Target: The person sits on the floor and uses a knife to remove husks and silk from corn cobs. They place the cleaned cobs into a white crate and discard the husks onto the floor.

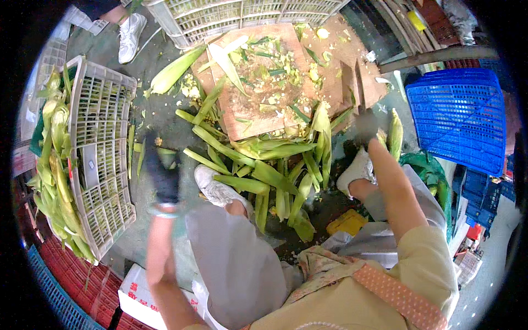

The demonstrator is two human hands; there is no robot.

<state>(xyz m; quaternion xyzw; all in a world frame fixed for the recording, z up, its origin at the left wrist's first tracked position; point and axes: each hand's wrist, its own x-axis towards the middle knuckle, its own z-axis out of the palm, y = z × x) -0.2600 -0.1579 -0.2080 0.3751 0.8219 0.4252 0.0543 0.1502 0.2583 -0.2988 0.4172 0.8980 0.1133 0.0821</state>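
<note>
My right hand (367,126), dark and blurred by motion, grips a broad-bladed knife (359,84) whose blade points away from me at the board's right side. My left hand (163,173), in a dark glove, hangs over the floor at the left; blur hides its fingers and whether they hold anything. Between my hands lies a brown chopping board (255,111) strewn with husk scraps and kernels. An ear of corn in its husk (175,74) rests off the board's upper left corner. Green husks and stalk ends (270,175) are heaped along the near edge, between my shoes.
A white crate (103,144) with corn husks stands at left, another pale crate (235,16) beyond the board. At right are a blue basket (458,119), an ear of corn (396,134) and a green net bag (427,173). Another person's shoe (132,37) shows upper left.
</note>
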